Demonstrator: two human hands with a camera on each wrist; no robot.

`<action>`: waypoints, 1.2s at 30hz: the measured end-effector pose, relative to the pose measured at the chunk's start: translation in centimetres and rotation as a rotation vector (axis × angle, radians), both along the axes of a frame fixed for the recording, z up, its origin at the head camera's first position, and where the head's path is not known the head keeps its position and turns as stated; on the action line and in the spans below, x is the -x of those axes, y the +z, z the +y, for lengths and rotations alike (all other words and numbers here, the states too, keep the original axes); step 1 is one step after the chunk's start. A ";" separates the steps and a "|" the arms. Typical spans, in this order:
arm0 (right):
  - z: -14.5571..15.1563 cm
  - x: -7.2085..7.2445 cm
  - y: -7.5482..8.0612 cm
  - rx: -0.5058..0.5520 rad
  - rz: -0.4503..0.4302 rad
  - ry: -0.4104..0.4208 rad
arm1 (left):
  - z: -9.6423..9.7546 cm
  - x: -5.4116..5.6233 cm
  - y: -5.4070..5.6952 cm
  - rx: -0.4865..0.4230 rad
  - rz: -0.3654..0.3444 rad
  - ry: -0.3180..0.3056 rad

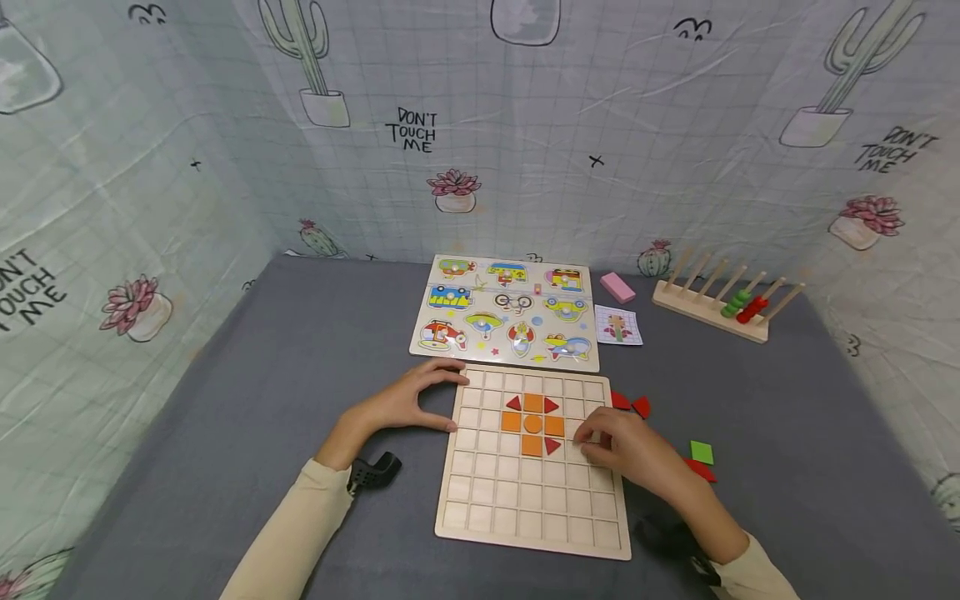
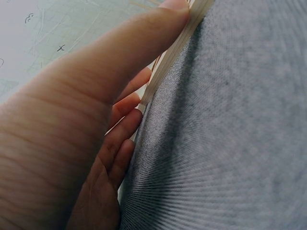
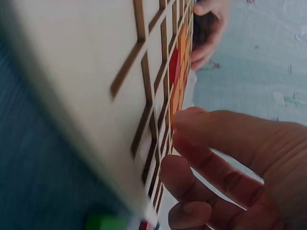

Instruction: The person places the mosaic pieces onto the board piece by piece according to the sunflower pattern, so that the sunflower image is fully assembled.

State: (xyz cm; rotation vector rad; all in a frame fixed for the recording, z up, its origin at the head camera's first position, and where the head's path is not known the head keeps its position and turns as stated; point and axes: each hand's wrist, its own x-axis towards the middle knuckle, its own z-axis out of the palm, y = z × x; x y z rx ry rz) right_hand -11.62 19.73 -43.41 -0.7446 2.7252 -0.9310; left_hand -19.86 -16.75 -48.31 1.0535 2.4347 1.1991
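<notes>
A wooden grid board (image 1: 491, 492) lies on the grey table. Orange squares (image 1: 533, 403) form a cross on it around an orange circle (image 1: 532, 424), with red triangles (image 1: 552, 446) at three of the cross's corners. My left hand (image 1: 408, 398) touches the board's left edge, thumb and fingers spread apart; the left wrist view shows the thumb against the wooden rim. Over the right part of the grid hovers my right hand (image 1: 618, 442), fingers loosely bent just right of the orange and red pieces. Nothing shows between its thumb and fingertips in the right wrist view.
Loose red pieces (image 1: 641, 407) and a green square (image 1: 702, 452) lie right of the board. Behind it are a vehicle peg puzzle (image 1: 480, 333), a picture card (image 1: 618, 326) and a pink block (image 1: 618, 287). A peg stand (image 1: 705, 310) with green and red beads stands back right.
</notes>
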 end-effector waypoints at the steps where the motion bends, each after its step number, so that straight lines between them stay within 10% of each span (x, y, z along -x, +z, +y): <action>1: 0.3 -0.1 0.0 0.000 0.006 -0.008 | 0.0 0.0 0.0 0.000 0.000 0.001; 24: 8.7 -0.4 1.9 -0.004 -0.015 -0.129 | 0.1 -0.2 -0.1 0.001 0.042 0.009; 36: 10.0 -0.3 1.6 -0.037 -0.192 -0.080 | 0.1 -0.3 0.1 0.000 0.033 0.008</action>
